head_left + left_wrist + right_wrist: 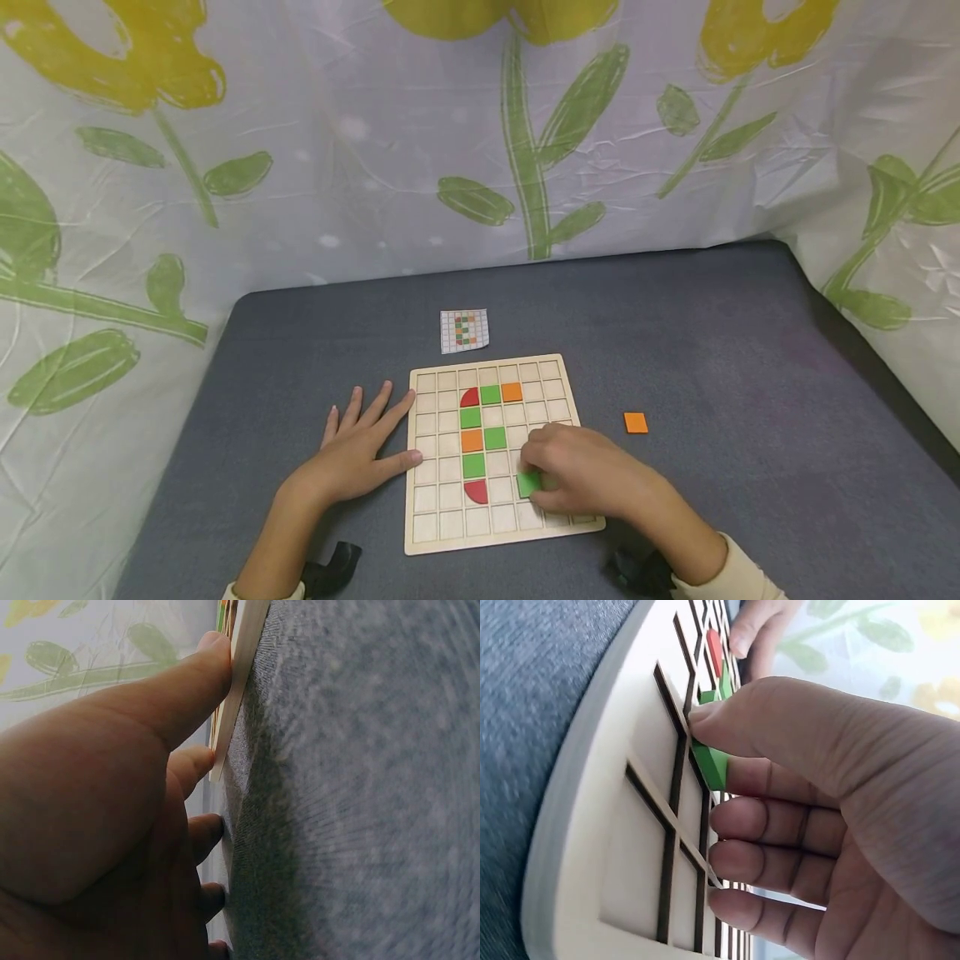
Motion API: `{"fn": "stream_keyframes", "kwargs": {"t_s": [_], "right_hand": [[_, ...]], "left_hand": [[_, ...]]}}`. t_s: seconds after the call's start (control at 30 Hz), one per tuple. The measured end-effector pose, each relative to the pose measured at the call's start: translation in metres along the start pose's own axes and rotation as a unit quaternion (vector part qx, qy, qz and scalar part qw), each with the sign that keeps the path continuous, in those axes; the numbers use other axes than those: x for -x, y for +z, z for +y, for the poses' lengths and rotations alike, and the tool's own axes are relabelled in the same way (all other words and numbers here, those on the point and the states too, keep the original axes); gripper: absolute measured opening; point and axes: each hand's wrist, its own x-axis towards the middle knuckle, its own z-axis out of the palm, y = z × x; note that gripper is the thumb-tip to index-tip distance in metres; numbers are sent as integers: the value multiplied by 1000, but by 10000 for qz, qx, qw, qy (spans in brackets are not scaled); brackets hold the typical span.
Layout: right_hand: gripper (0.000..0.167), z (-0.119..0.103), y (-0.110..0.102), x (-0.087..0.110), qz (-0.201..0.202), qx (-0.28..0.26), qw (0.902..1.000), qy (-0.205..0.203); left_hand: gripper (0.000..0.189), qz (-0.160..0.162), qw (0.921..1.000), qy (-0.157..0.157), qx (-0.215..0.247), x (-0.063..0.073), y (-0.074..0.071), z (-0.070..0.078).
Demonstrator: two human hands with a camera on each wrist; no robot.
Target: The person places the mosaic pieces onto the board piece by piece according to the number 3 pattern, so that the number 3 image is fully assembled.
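A wooden grid board (452,525) lies on the dark table. Over its lower right part, my right hand (585,471) pinches a green square tile (528,485) between thumb and index finger; in the right wrist view the tile (711,765) sits tilted against the grid walls. My left hand (348,454) rests spread on the cloth, its thumb and index fingertip touching the board's left edge. Set into the board are red quarter-round tiles (476,492), orange squares (471,440) and several green squares (472,464). The right hand covers some cells.
A loose orange square tile (635,423) lies on the table right of the board. Behind the board is a small paper card (464,331) printed with a coloured grid pattern. A flower-printed sheet (360,167) hangs behind the dark table (712,333).
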Motion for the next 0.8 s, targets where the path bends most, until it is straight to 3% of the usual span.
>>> {"fn": "stream_keyframes", "kwargs": {"t_s": [0.2,0.57,0.8], "right_hand": [[12,-3,3,-2,82,120,9999,-58],[14,-7,13,-4,532,294,9971,-466],[16,-8,16,-6,596,306,9961,-572]], "left_hand": [[89,73,9999,100,89,2,-2,2],[88,-23,10000,-47,-40,1,-3,4],[88,51,10000,-2,-32,-2,4,-4]]}}
